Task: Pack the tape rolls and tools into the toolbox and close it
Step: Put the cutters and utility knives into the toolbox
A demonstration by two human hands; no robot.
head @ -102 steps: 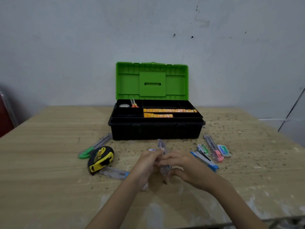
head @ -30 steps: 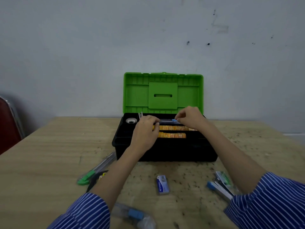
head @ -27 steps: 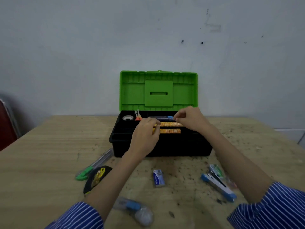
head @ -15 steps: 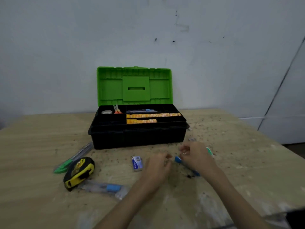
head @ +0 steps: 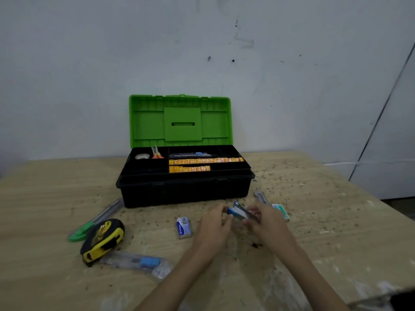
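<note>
Both hands share the grip: right hand [head: 268,219] and left hand [head: 214,227] pinch a blue stapler [head: 241,212] above the desk [head: 336,221]. Beyond it, the open toolbox [head: 184,185] holds tape roll [head: 142,156], scissors [head: 156,153], orange strips [head: 205,160]. Its lower compartment is hidden.

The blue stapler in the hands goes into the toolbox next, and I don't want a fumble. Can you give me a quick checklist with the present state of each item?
1. Blue stapler held: ok, both the left hand and the right hand are on it.
2. Green lid open: ok, it stands upright behind the tray.
3. Free compartment in the toolbox: ok, the near left section of the tray looks empty.
4. Path to the box: ok, nothing stands between the hands and its front wall.
5. Stapler shut: cannot tell, the fingers and blur hide it.
6. All else packed: not ok, the tape measure and the small blue box lie on the table.
</note>
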